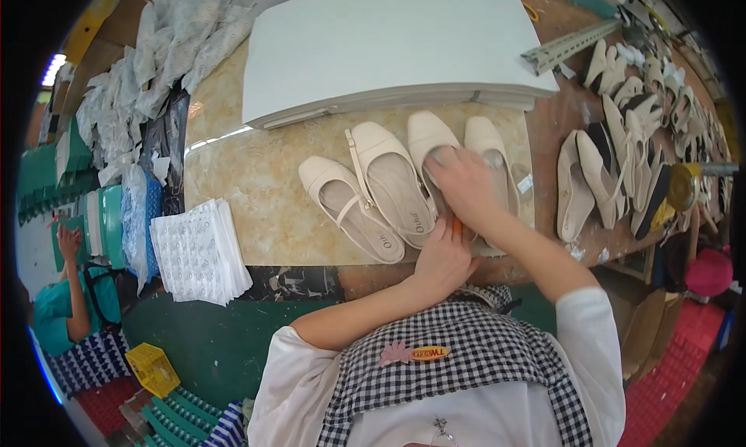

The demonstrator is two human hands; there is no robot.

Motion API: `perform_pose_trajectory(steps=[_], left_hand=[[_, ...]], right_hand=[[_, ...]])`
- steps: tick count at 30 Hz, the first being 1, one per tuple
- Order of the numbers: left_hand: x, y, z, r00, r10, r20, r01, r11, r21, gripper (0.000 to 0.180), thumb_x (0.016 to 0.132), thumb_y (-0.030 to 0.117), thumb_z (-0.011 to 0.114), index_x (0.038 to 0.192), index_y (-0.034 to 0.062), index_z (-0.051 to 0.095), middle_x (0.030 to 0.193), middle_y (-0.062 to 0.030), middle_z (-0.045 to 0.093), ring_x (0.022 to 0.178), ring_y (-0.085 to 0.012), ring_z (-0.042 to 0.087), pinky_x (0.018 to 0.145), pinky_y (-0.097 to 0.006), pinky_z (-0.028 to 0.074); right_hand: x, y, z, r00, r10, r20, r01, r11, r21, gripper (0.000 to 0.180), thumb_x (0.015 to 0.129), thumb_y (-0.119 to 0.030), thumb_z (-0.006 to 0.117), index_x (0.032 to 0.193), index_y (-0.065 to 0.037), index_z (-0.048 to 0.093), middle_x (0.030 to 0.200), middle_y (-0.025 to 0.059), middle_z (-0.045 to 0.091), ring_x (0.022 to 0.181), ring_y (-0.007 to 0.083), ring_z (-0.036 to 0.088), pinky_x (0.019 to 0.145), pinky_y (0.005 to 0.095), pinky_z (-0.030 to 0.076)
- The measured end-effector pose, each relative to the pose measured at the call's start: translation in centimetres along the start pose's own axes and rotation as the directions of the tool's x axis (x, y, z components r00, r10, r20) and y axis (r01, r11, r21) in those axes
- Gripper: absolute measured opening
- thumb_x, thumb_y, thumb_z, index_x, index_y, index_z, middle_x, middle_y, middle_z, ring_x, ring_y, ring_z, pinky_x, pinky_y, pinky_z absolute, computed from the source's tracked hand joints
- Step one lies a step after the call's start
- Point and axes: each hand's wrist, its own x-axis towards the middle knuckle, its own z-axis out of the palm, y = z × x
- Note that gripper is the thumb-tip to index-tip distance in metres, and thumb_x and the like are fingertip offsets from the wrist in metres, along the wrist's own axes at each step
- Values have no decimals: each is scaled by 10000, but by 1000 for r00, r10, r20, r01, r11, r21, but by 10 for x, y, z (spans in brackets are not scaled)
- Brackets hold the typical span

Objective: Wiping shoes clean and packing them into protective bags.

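Note:
Four cream square-toed slingback shoes lie in a row on the marbled tabletop, toes away from me. At the left are a tilted shoe (313, 173) with its strap across the opening and a second shoe (374, 138) with a small buckle. My right hand (465, 181) reaches into the opening of the third shoe (428, 130), fingers closed and their tips hidden. Lower down, my left hand (444, 264) curls at that shoe's heel, which it mostly covers. A small orange piece (457, 228) shows between my hands. Under my right wrist is the fourth shoe (483, 132), with something greyish inside.
A thick stack of white sheets (388, 43) stands behind the shoes, with a slotted metal bar (573, 47) at its right. Several more cream shoes (571, 190) crowd the right side. Printed paper (200, 253) and crumpled tissue (167, 50) lie left. A person (74, 303) sits far left.

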Motion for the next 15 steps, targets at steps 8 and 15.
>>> perform_pose_trajectory(steps=[8,15], left_hand=[[4,5,-2,998,53,23,-56,987,149,737,800,468,638,1158,-170,560,1173,-313,578,1176,-390,510,1064,-422,324],[101,-87,-50,954,190,-231,-135,963,235,410,856,421,563,683,75,701,707,-83,677,639,-296,626,733,-481,463]], right_hand=[[30,45,-12,988,34,-153,-6,983,182,501,728,-232,718,1190,-67,618,1019,114,593,991,297,540,855,417,422],[23,44,-17,969,120,-216,-47,948,315,473,741,-157,722,1189,-48,616,993,118,601,970,306,528,876,410,411]])
